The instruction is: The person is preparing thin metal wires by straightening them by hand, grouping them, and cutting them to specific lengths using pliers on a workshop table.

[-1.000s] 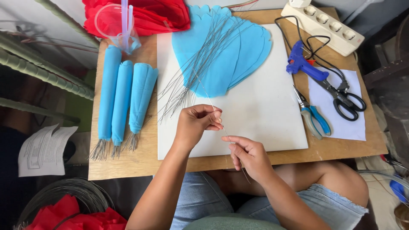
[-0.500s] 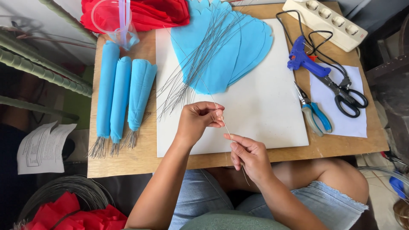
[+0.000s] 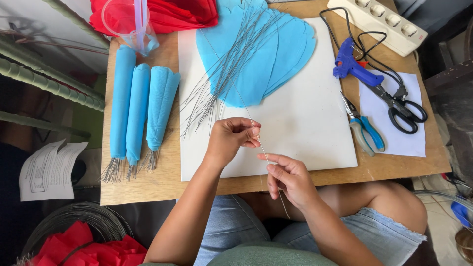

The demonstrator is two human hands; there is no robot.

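My left hand (image 3: 232,138) pinches a thin grey wire (image 3: 235,91) over the white board (image 3: 305,118), fingertips closed on it. Just below, my right hand (image 3: 288,178) pinches the same wire near the table's front edge; the wire's lower end hangs past it toward my lap. The wire's far end runs up into a loose bundle of wires (image 3: 221,74) lying across a stack of blue paper petals (image 3: 276,54).
Three rolled blue paper cones (image 3: 140,108) with wire stems lie at left. Red paper (image 3: 182,15) and a clear cup (image 3: 125,22) sit at the back. Blue glue gun (image 3: 352,66), scissors (image 3: 401,106), pliers (image 3: 364,128) and a power strip (image 3: 377,19) are at right.
Both hands have slid slightly along the wire, the right one moving a little away from the left. The wire now spans straight between them.
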